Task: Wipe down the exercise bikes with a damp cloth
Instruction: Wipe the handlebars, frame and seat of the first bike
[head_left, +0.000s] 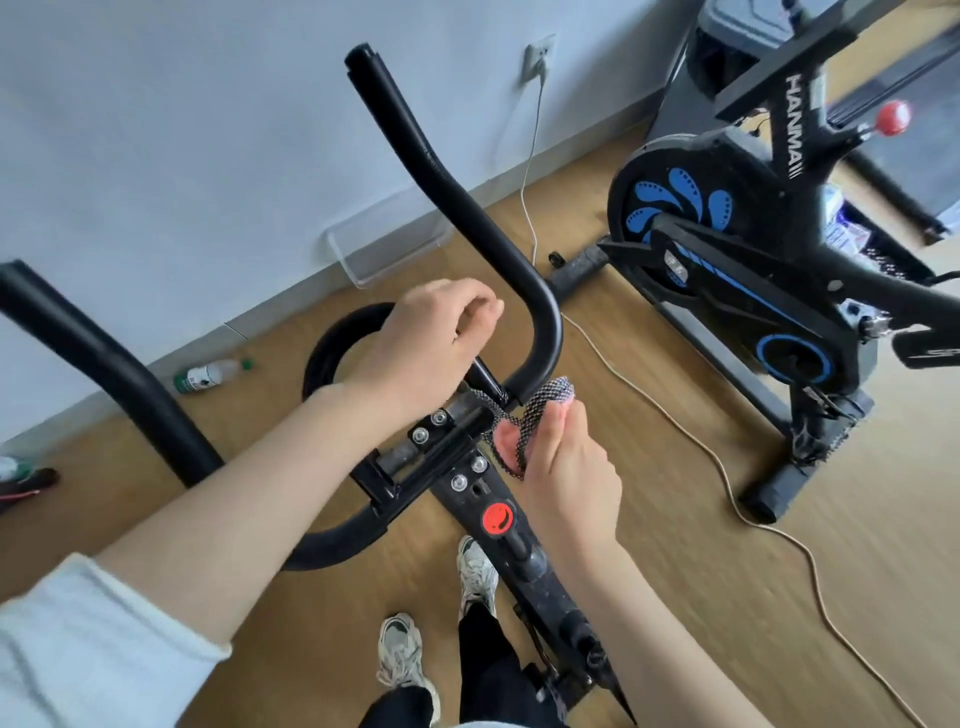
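I stand over a black exercise bike, its handlebar (457, 197) curving up and away from me. A cloth (524, 431), pink with a black-and-white mesh side, is twisted into a strip and looped round the bar's centre clamp (447, 447). My right hand (566, 467) pinches the near end of the cloth. My left hand (426, 348) has its fingers curled over the far end, behind the clamp, where the cloth passes under the hand. A red knob (497, 518) sits on the frame just below my hands.
A second black and blue exercise bike (753, 249) stands to the right. A cord (727, 467) runs across the wood floor from a wall socket (539, 57). A plastic bottle (208, 374) and a clear tray (384, 249) lie by the wall. My feet (441, 613) are below.
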